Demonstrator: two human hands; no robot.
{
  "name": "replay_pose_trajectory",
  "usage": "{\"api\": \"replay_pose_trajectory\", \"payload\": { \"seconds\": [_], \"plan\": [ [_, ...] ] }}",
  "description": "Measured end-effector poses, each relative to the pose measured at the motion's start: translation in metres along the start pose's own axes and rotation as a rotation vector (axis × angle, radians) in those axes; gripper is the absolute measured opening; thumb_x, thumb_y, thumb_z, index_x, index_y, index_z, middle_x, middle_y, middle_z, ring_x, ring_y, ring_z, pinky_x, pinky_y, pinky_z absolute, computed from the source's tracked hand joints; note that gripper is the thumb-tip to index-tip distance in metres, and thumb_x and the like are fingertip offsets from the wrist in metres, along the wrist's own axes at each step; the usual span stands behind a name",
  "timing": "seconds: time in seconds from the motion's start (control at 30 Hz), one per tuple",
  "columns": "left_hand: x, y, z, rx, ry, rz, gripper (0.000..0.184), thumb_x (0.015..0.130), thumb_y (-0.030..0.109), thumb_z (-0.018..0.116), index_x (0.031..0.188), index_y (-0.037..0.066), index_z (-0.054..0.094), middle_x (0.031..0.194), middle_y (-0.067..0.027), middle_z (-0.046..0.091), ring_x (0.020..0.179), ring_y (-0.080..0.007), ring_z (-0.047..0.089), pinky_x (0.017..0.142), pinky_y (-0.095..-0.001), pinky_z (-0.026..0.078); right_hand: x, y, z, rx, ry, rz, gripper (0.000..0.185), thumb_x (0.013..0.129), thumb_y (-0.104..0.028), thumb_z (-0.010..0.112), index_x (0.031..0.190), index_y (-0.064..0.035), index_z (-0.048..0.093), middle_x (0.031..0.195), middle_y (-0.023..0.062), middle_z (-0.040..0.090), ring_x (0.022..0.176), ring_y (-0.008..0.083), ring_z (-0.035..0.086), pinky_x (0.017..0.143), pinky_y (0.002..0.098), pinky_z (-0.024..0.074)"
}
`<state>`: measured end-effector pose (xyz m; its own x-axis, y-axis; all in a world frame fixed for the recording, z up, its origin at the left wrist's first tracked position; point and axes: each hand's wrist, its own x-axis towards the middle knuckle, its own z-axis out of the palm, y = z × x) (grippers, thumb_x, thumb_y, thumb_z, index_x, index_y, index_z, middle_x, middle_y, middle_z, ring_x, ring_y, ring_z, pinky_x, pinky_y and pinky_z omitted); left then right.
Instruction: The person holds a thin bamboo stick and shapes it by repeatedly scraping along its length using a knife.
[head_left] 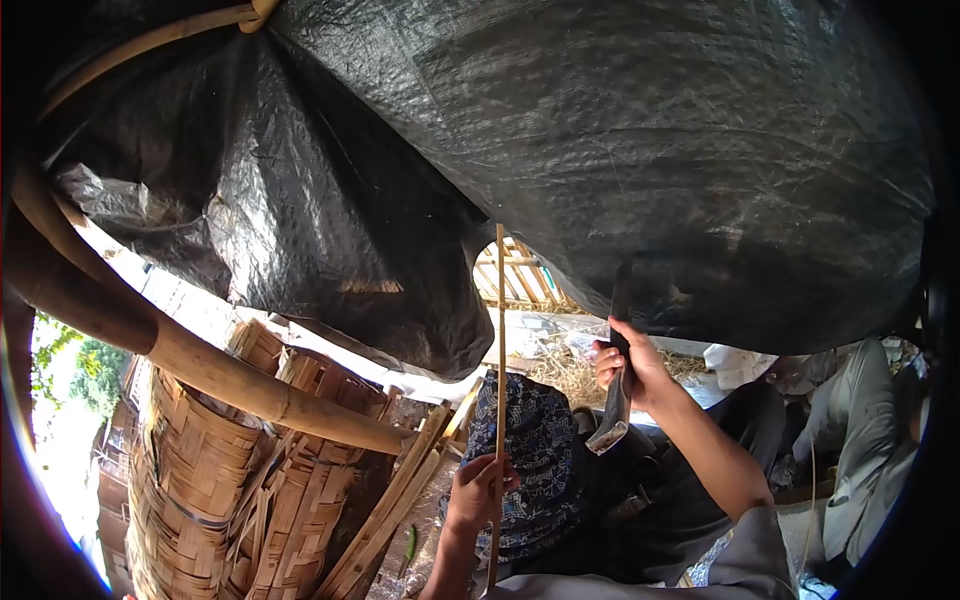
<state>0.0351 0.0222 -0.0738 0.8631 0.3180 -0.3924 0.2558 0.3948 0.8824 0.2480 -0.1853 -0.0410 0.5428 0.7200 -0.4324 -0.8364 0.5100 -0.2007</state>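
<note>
My left hand [482,490] is closed around a thin bamboo strip [501,350], low on its length. The strip stands nearly upright in front of me, its top reaching the edge of the dark sheeting. To the right, my raised right hand [630,368] grips a long dark knife [612,425]. One end points up against the black sheet, and the broader, shinier end hangs below my fist. Knife and strip are apart. Blue-black patterned cloth [530,460] lies behind the strip, over my lap area.
Black plastic sheeting [650,150] hangs low overhead. A thick bamboo pole [240,385] slants across the left, before rolled woven bamboo panels [190,480]. Split bamboo pieces [390,500] lean beside them. Another person's grey-trousered leg [850,440] is at the right.
</note>
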Motion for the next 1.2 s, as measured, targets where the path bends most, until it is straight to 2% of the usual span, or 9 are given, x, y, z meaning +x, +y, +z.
{"api": "replay_pose_trajectory", "payload": {
  "seconds": [0.17,0.23,0.37,0.63,0.7,0.8,1.0,1.1,1.2],
  "plan": [
    [0.022,0.013,0.007,-0.197,-0.186,-0.109,0.026,0.092,0.015,0.042,0.107,-0.005,0.050,0.086,-0.0150,0.060,0.073,-0.0221,0.059,0.068,-0.0337,0.049,-0.003,-0.006,0.001,0.009,0.026,-0.085,0.031,0.083,-0.035,0.058,0.078,-0.0072,0.045,0.050,-0.0079,0.037,0.041,0.0037,0.035,0.047,0.0219,0.0338],
    [0.036,0.025,0.009,-0.107,-0.221,-0.101,0.027,0.094,0.016,0.038,0.107,-0.005,0.049,0.090,-0.0161,0.060,0.076,-0.0226,0.059,0.069,-0.0345,0.050,0.000,-0.009,-0.003,0.037,0.028,-0.116,0.030,0.082,-0.034,0.059,0.075,-0.0083,0.045,0.050,-0.0077,0.037,0.040,0.0038,0.035,0.046,0.0216,0.0340],
    [0.066,0.044,0.013,0.194,-0.156,-0.030,0.027,0.093,0.021,0.045,0.103,-0.003,0.050,0.087,-0.0138,0.061,0.072,-0.0196,0.061,0.066,-0.0329,0.052,0.000,-0.013,-0.004,0.093,0.000,-0.110,0.028,0.082,-0.032,0.059,0.073,-0.0097,0.045,0.049,-0.0077,0.037,0.040,0.0037,0.035,0.044,0.0208,0.0346],
    [0.156,0.073,0.038,0.314,-0.147,0.123,0.027,0.090,0.022,0.049,0.102,-0.003,0.050,0.084,-0.0135,0.059,0.068,-0.0183,0.058,0.059,-0.0297,0.049,0.002,-0.008,-0.002,0.055,0.008,-0.145,0.028,0.082,-0.033,0.059,0.075,-0.0094,0.045,0.049,-0.0070,0.037,0.040,0.0044,0.036,0.046,0.0222,0.0338],
    [0.172,0.072,0.047,0.250,-0.106,0.157,0.025,0.091,0.020,0.049,0.100,-0.003,0.050,0.081,-0.0125,0.058,0.066,-0.0172,0.056,0.056,-0.0282,0.048,-0.002,-0.008,0.001,0.027,0.012,-0.143,0.029,0.082,-0.034,0.059,0.076,-0.0091,0.045,0.050,-0.0070,0.037,0.040,0.0045,0.035,0.047,0.0228,0.0339],
    [0.194,0.072,0.052,-0.064,-0.182,0.019,0.021,0.091,0.016,0.047,0.096,-0.004,0.050,0.080,-0.0119,0.055,0.061,-0.0151,0.051,0.053,-0.0268,0.045,-0.008,-0.009,0.004,-0.060,0.020,-0.157,0.033,0.082,-0.037,0.059,0.079,-0.0071,0.046,0.052,-0.0067,0.035,0.041,0.0045,0.035,0.047,0.0237,0.0337],
    [0.134,0.064,0.052,-0.046,-0.195,0.075,0.021,0.091,0.012,0.046,0.092,-0.009,0.052,0.076,-0.0127,0.057,0.055,-0.0128,0.050,0.048,-0.0243,0.041,-0.017,-0.007,0.012,-0.273,0.058,-0.172,0.039,0.082,-0.042,0.059,0.082,-0.0055,0.047,0.054,-0.0050,0.036,0.042,0.0068,0.035,0.048,0.0268,0.0349],
    [0.094,0.065,0.033,0.127,-0.135,0.184,0.021,0.092,0.012,0.045,0.087,-0.007,0.053,0.071,-0.0097,0.056,0.049,-0.0101,0.048,0.043,-0.0230,0.035,-0.020,-0.002,0.017,-0.412,0.090,-0.193,0.045,0.084,-0.049,0.052,0.083,-0.0047,0.049,0.052,-0.0041,0.036,0.039,0.0072,0.034,0.046,0.0262,0.0343],
    [0.051,0.075,0.024,0.386,-0.002,0.342,0.016,0.090,0.007,0.042,0.090,-0.006,0.051,0.065,-0.0069,0.053,0.045,-0.0115,0.052,0.039,-0.0238,0.040,-0.023,0.002,0.020,-0.589,0.108,-0.238,0.056,0.085,-0.058,0.042,0.088,-0.0028,0.049,0.050,-0.0015,0.036,0.037,0.0091,0.033,0.043,0.0287,0.0348]
  ]
}}
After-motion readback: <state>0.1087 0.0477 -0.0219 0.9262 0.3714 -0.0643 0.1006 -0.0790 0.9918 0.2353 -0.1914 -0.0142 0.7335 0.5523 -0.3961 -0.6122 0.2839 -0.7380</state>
